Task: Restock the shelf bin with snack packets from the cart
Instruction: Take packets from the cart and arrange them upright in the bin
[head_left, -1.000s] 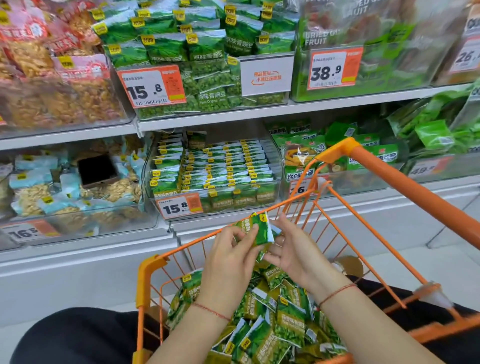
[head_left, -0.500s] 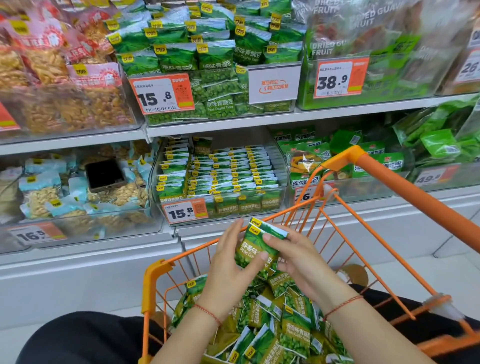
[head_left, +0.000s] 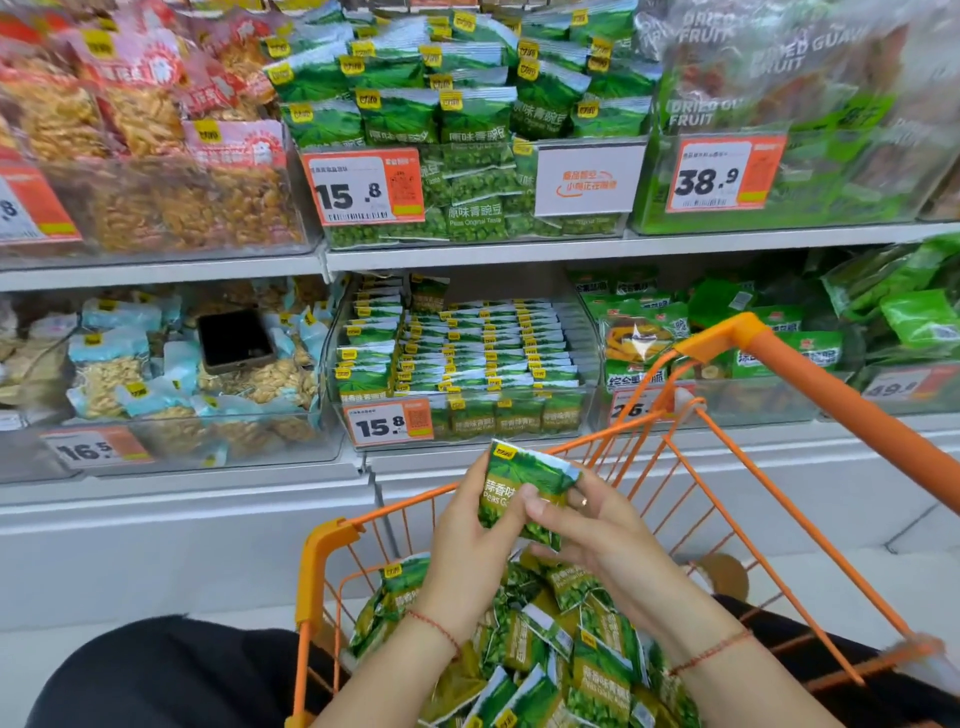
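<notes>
Shelf bin (head_left: 587, 387) behind orange cart (head_left: 810, 374); phone (head_left: 235, 340) atop neighbouring packets (head_left: 111, 371)

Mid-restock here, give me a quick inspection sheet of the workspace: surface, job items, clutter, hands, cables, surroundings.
Surface: white shelf boards, clear bins on two levels.
Job's things: green pea packets held above the orange cart; more packets piled in it; target bin, tagged 15.8, holds neat rows.
Clutter: dark phone-like slab lying on the nut packs in the bin to the left.
Hands: left hand and right hand both grip the held packets.
Cables: nothing seen.
Surroundings: upper bins of peas, red snack bags, dried guava; pale floor.
</notes>
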